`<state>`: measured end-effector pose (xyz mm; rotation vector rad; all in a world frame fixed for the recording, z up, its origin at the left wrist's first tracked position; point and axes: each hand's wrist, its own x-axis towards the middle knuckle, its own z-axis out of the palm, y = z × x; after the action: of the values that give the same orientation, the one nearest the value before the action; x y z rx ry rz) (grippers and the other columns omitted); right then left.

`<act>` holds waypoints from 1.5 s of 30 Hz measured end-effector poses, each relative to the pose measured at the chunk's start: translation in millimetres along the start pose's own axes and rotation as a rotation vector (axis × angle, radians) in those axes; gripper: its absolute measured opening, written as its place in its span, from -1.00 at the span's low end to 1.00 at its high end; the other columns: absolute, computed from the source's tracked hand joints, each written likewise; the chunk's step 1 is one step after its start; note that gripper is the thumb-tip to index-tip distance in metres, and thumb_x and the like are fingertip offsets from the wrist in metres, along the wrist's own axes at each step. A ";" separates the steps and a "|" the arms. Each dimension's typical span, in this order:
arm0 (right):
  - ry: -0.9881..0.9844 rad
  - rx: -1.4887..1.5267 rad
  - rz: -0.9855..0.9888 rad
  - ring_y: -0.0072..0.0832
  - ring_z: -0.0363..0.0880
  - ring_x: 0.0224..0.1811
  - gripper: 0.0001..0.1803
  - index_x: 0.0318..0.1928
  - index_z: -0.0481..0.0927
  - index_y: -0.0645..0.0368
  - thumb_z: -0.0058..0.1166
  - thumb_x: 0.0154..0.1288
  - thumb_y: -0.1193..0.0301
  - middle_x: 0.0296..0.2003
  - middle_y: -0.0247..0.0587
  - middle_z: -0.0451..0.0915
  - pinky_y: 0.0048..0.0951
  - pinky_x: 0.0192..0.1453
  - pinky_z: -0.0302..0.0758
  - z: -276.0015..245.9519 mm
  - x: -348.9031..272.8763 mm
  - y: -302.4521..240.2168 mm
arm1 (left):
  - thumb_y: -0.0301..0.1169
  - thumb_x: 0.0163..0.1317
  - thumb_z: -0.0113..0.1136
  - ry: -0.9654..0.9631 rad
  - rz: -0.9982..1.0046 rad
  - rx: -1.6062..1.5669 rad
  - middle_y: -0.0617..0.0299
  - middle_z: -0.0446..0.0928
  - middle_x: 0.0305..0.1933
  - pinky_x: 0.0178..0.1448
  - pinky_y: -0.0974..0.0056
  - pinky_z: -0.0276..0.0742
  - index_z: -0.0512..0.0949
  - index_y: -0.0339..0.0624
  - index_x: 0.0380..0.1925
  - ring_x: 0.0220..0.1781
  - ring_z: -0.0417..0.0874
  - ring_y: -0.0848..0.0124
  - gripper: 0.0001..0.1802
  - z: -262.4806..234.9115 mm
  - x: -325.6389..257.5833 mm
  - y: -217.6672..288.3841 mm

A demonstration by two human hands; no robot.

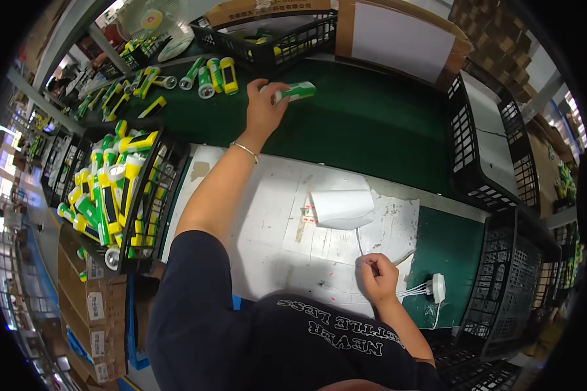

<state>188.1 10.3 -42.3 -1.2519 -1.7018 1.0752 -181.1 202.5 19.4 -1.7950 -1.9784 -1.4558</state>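
Note:
My left hand (265, 107) reaches over the dark green surface, its fingers closed round a green and white flashlight (299, 91). Left of it, several green or yellow flashlights (206, 79) lie in a loose group. In front of my body, a white folded, sheet-like piece (343, 209) rests on the worn white board (267, 208). My right hand (378, 276) is curled near the board's right side, on a thin cord (359, 244) that runs up to the white piece. The cord's end is hidden in the fingers.
A black crate (165, 171) piled with flashlights stands left. Another crate (287, 49) is at the back, near a cardboard box (404, 39). Black crates (466, 143) line the right side. A white charger-like block (439, 288) with several cables lies right of my right hand.

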 end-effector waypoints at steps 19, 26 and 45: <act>-0.233 0.459 0.248 -0.82 0.24 -0.59 -0.84 -0.30 0.48 0.25 0.12 0.20 0.42 -0.57 -0.51 0.40 -0.75 -0.47 0.24 4.9 -28.8 -44.2 | -0.06 0.29 -0.02 -0.775 -1.159 -1.575 0.14 0.46 -0.07 -0.21 0.22 0.55 0.25 -0.10 0.08 -0.17 0.53 0.33 -0.51 -10.9 -202.4 191.1; -0.398 0.262 0.259 -0.70 0.48 -0.46 -0.73 -0.32 0.52 0.28 0.17 0.18 0.29 -0.51 -0.33 0.56 -0.63 -0.34 0.39 3.4 -35.8 -51.4 | 0.00 0.28 -0.04 -0.750 -1.158 -1.477 0.16 0.45 -0.25 -0.40 0.33 0.51 0.31 -0.16 -0.06 -0.40 0.50 0.42 -0.53 -19.3 -216.8 180.1; -0.070 -0.852 -0.717 -0.39 0.46 -0.68 -0.85 -0.54 0.43 0.06 0.09 0.05 0.34 -0.58 -0.30 0.39 -0.41 -0.65 0.38 -20.0 -16.6 -78.4 | -0.10 0.38 -0.19 -0.759 -0.682 -1.138 0.18 0.47 -0.18 -0.16 0.37 0.50 0.31 -0.19 0.00 -0.25 0.51 0.49 -0.59 -31.4 -220.7 194.9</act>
<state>184.0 -15.1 36.1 -0.8937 -2.4965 -0.0651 28.0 -6.8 7.4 -2.4402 -2.4792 -2.8972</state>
